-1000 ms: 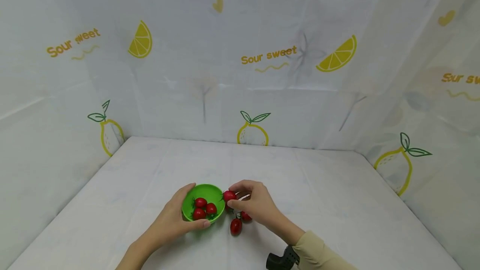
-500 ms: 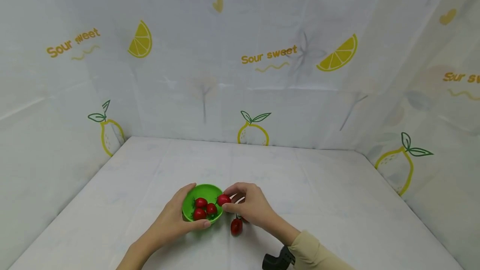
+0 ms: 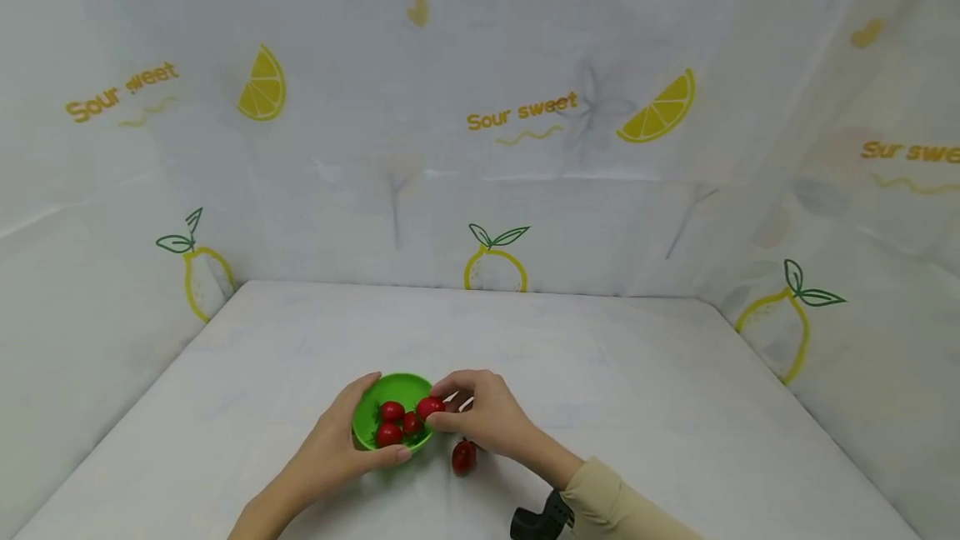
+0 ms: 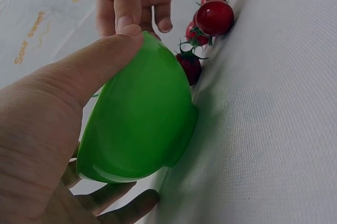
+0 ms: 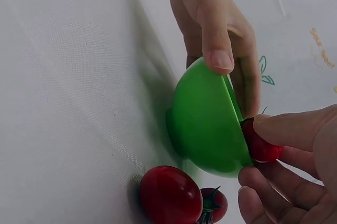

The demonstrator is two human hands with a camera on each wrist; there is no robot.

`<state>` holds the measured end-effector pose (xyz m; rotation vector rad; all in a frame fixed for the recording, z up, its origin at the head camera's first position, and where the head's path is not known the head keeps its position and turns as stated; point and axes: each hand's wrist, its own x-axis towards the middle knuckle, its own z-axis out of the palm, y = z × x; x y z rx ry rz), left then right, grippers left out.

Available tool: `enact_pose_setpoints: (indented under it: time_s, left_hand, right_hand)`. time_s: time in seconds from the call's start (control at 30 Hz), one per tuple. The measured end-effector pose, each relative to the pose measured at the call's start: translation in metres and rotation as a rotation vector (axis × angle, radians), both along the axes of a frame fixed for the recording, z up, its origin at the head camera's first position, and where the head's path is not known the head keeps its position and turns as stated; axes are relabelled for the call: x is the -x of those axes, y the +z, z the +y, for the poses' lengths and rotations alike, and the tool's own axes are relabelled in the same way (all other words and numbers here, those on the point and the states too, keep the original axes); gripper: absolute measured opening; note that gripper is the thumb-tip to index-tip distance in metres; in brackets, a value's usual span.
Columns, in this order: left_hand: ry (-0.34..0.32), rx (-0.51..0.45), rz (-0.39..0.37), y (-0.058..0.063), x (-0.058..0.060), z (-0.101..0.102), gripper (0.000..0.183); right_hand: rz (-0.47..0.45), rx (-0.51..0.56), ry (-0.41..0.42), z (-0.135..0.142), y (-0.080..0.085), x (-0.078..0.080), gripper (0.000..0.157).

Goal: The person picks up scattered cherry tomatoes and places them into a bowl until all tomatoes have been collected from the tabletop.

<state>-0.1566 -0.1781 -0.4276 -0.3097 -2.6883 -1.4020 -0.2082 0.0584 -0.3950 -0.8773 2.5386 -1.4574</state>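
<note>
My left hand holds a green bowl on the table, thumb near the rim and fingers around the far side. Inside the bowl are several cherry tomatoes with green stems. Between thumb and fingers, my right hand pinches another cherry tomato at the bowl's right rim; in the right wrist view this pinched tomato is at the opening. Loose tomatoes lie beside the bowl in the left wrist view. The head view shows one loose tomato below my right hand, which hides others.
White cloth covers the table. Behind it and along the sides hangs a white sheet printed with lemons and lettering. A black device sits at my right wrist, by the beige sleeve.
My right hand has carried the pinched tomato leftward, from beside the bowl to over its right rim. The left hand keeps its hold on the bowl. The head view has shifted slightly.
</note>
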Motion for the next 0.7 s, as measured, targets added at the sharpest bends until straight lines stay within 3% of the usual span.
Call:
enact_pose_setpoints:
  time_s: [0.7]
  left_hand:
    - [0.005,0.008,0.000,0.0019,-0.0014,0.0011,0.105]
  right_hand:
    - [-0.005,0.008,0.005,-0.0007,0.0003,-0.0013,0.022]
